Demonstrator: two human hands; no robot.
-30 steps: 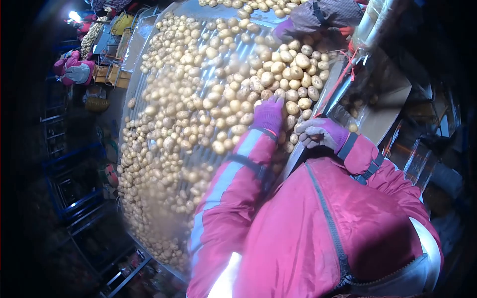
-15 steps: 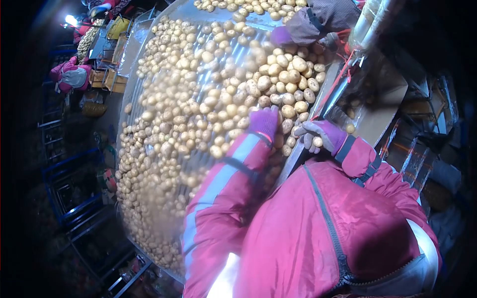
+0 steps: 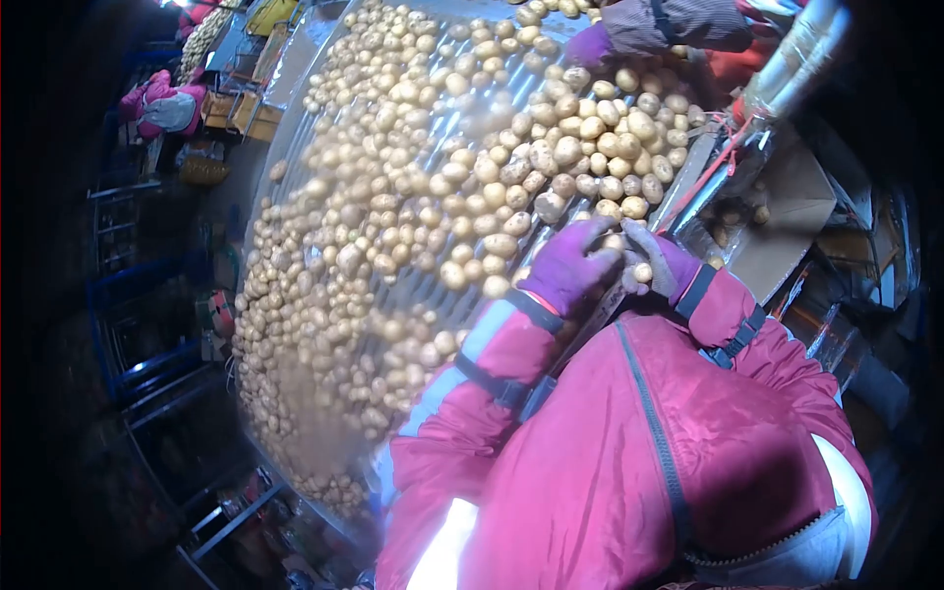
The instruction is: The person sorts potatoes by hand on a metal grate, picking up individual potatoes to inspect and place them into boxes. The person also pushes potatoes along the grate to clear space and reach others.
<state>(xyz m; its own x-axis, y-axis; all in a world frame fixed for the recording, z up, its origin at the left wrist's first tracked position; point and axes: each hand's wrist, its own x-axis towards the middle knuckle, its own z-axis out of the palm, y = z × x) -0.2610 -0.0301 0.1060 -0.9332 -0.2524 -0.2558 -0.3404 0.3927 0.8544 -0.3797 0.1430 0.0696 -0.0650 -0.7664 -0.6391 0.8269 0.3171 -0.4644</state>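
Both my hands wear purple gloves and meet at the near edge of a ribbed table [image 3: 403, 292] covered with potatoes [image 3: 565, 150]. My left hand [image 3: 570, 265] is closed, its fingers curled round a potato [image 3: 615, 242] between the two hands. Close against it, my right hand [image 3: 671, 264] is closed too, with a small potato [image 3: 643, 272] showing at its fingers. The right glove's fingers look greyish and dirty. More potatoes are heaped just beyond my fingertips. What lies under my palms is hidden.
Across the heap, another person's purple-gloved hand [image 3: 590, 44] reaches in from the top right. A metal post [image 3: 801, 59] with red cord stands to the right. Beside me is a cardboard box [image 3: 787, 202]. Another person [image 3: 165, 106] is at the far left.
My left hand has drawn back from the heap to meet my right hand, with a potato now at its fingers. The view has shifted slightly. My right hand still has its small potato.
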